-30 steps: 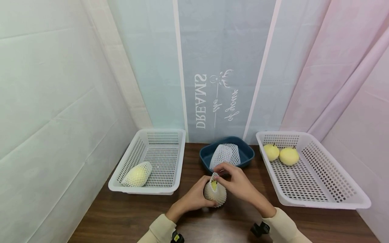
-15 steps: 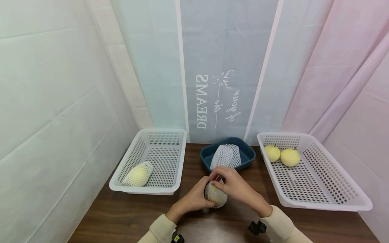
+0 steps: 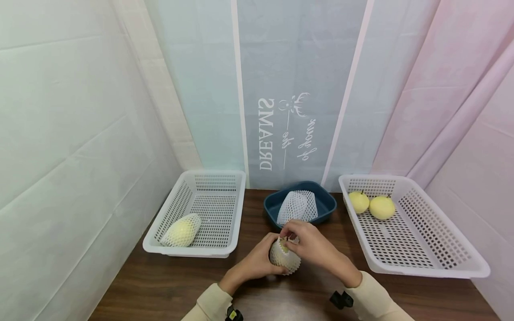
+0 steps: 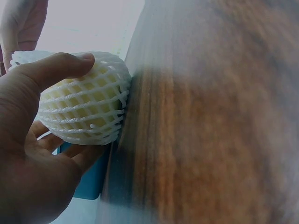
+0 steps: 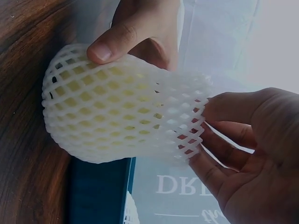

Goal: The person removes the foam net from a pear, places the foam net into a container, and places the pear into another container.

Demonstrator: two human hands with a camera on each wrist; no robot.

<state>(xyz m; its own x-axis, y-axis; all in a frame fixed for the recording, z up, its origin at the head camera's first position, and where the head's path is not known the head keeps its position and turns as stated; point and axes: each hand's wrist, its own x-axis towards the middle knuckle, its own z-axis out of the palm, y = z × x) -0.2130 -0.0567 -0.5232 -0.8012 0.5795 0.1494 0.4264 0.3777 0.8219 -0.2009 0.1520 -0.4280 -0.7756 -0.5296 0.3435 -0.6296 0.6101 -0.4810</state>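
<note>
A yellow pear in a white foam net sleeve (image 3: 287,263) stands on the table between both hands. My left hand (image 3: 257,259) grips it from the left, its thumb across the near side of the net and its fingers round the far side, as the left wrist view shows of the netted pear (image 4: 84,109). From the right, my right hand (image 3: 313,243) pinches the net's open top edge. In the right wrist view the loose collar of the net (image 5: 182,119) stretches past the fruit to those fingertips.
A blue bin (image 3: 329,203) with empty foam nets (image 3: 297,205) stands just behind the hands. At left, a white basket (image 3: 237,214) holds one netted pear (image 3: 182,231). The right white basket (image 3: 425,267) holds two bare pears (image 3: 382,207). Curtains rise behind.
My right hand has shifted slightly down and left at the net's top, and the net's raised tip is now lower around the fingers. My left hand keeps its grip in place.
</note>
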